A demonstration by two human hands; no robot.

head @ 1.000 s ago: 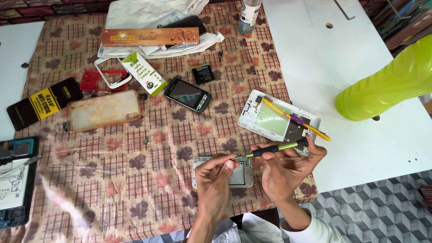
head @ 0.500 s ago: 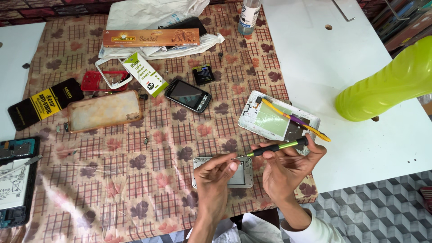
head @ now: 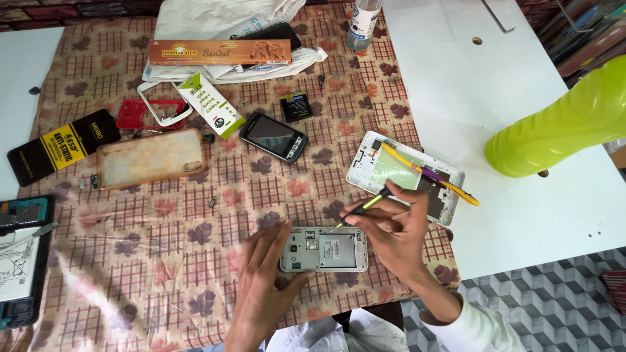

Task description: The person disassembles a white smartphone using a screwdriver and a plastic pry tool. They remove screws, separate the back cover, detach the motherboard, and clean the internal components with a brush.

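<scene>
An opened grey phone body [head: 324,249] lies back-up near the front edge of the patterned tablecloth [head: 195,215]. My left hand [head: 264,274] rests flat against its left end, steadying it. My right hand [head: 391,231] grips a small black and green screwdriver [head: 365,206], whose tip touches the upper right part of the phone body. A white phone frame [head: 398,173] lies just beyond my right hand with a yellow and purple tool [head: 430,175] across it.
A black smartphone [head: 274,137], a small battery [head: 296,106], a tan phone case [head: 150,158], a red and white frame [head: 155,112], cartons and a plastic bag sit farther back. A green plastic object [head: 561,124] stands on the white table at right. Another opened device [head: 23,261] lies at far left.
My left hand let go of the screwdriver's tip and settled flat on the phone body's left end. My right hand lowered the screwdriver until its tip met the phone body.
</scene>
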